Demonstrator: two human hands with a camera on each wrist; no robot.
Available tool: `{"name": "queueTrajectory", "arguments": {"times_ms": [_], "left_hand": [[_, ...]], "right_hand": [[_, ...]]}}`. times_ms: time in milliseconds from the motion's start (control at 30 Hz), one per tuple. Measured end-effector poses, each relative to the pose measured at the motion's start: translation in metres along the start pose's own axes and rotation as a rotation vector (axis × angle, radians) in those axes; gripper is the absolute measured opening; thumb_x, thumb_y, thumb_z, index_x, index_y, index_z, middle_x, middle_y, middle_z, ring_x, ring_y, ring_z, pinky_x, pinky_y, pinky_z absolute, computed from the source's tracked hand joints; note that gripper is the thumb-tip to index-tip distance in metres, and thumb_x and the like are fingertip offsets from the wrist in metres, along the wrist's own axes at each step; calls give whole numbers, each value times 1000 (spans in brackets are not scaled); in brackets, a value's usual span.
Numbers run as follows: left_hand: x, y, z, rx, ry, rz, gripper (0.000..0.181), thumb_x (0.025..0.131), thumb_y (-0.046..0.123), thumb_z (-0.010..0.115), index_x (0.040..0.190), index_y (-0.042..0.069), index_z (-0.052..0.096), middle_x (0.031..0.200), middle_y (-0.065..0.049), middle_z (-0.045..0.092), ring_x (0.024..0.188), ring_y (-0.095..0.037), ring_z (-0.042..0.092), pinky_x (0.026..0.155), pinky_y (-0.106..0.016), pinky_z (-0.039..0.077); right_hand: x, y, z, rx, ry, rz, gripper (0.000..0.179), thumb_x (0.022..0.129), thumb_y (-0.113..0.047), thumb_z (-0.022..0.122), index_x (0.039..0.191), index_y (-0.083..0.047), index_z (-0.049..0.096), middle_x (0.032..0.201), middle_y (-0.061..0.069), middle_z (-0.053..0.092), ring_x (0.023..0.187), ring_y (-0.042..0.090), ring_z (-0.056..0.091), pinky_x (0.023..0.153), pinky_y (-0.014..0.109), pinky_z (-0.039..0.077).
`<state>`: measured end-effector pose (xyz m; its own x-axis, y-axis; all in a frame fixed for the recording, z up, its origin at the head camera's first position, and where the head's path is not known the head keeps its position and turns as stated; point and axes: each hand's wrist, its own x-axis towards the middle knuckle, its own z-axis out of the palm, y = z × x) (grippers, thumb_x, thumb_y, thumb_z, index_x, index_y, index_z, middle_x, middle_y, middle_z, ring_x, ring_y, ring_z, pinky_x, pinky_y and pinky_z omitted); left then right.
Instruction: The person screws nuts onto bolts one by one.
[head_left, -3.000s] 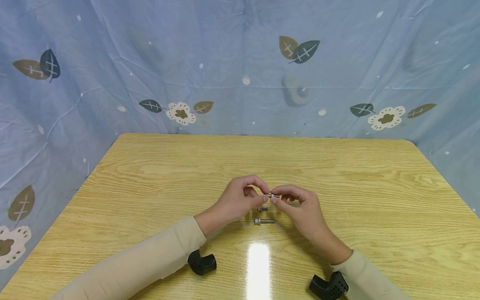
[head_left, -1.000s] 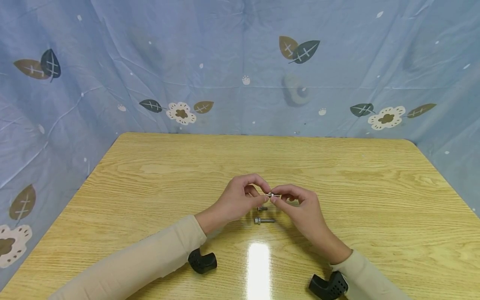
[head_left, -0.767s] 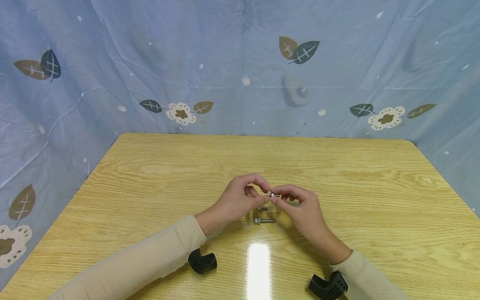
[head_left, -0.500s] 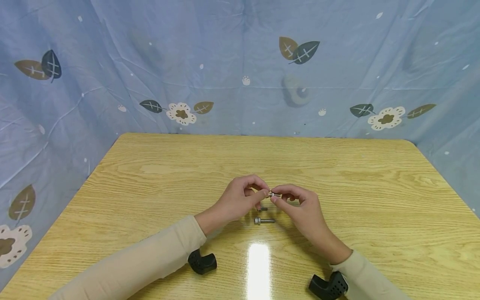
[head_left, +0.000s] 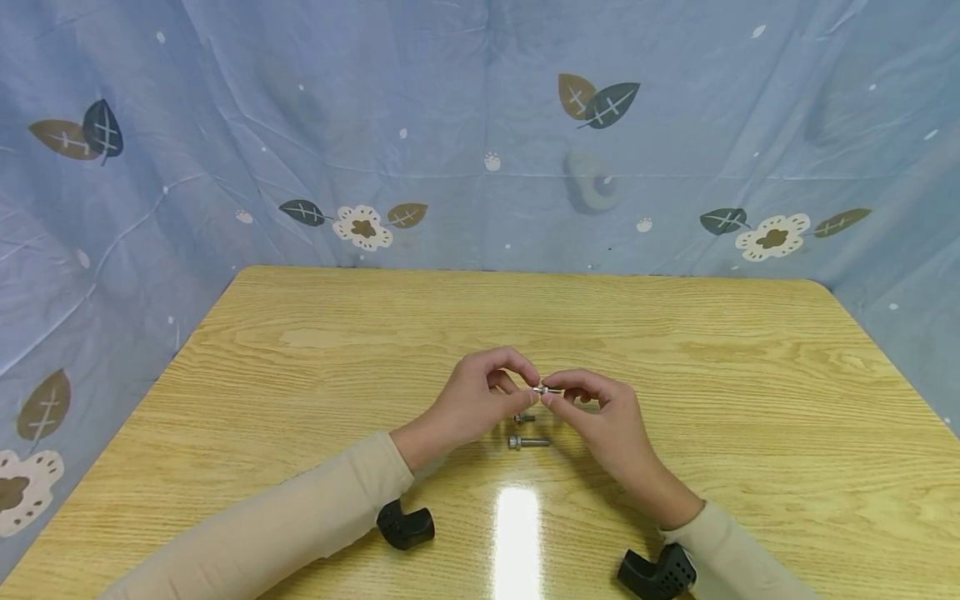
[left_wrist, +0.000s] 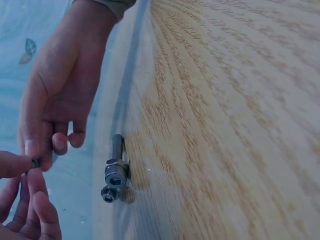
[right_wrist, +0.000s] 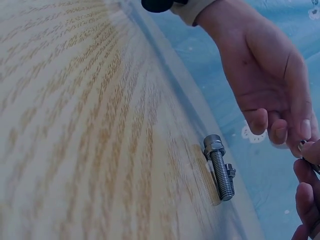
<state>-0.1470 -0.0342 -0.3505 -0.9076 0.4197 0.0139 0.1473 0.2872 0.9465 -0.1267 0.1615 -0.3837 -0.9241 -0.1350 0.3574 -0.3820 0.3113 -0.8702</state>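
Observation:
A small silvery bolt (head_left: 551, 391) with a nut on it is held level between the two hands above the table. My left hand (head_left: 480, 398) pinches its left end with thumb and index finger. From the other side, my right hand (head_left: 611, 421) pinches it with thumb and index finger near the nut. The fingertips cover much of it, so how far the nut sits along the thread is hidden. Below the hands lie a large socket-head bolt (head_left: 531, 442) with a nut near its head and a smaller bolt (head_left: 527, 418), side by side.
The wood-grain table (head_left: 337, 333) runs back to a blue patterned curtain (head_left: 480, 100). Black wrist mounts (head_left: 405, 525) hang under both forearms. A bright light reflection (head_left: 517, 542) shows on the near tabletop.
My left thumb and fingers roll at the bolt's end: half a second ago the thumb was pushed forward, and now it is back lower. My right hand and the bolts on the table stay put.

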Motion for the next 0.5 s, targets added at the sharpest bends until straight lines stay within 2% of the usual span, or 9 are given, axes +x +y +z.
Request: {"name": "queueTrajectory", "arguments": {"times_ms": [267, 367, 500], "left_hand": [[-1, -3, -1, -3, -10, -25, 9, 94, 19, 63, 101, 15, 67, 103, -7, 67, 74, -33, 66, 54, -29, 45], [0, -3, 0, 10, -11, -20, 8, 94, 19, 64, 100, 15, 68, 105, -4, 67, 73, -32, 67, 54, -28, 46], [1, -2, 0, 25, -9, -10, 6, 93, 16, 65, 98, 18, 67, 100, -3, 67, 74, -30, 67, 53, -27, 46]], "right_hand": [[-1, 0, 0, -9, -2, 2, 11, 87, -11, 72, 98, -15, 74, 92, 3, 72, 77, 8, 58, 73, 24, 47], [-1, 0, 0, -12, -1, 0, 11, 87, -12, 72, 97, -16, 75, 92, 3, 73, 77, 8, 58, 73, 24, 46], [-1, -1, 0, -14, -2, 1, 11, 87, -12, 72, 97, -16, 75, 93, 3, 73, 77, 8, 58, 73, 24, 47]]}}
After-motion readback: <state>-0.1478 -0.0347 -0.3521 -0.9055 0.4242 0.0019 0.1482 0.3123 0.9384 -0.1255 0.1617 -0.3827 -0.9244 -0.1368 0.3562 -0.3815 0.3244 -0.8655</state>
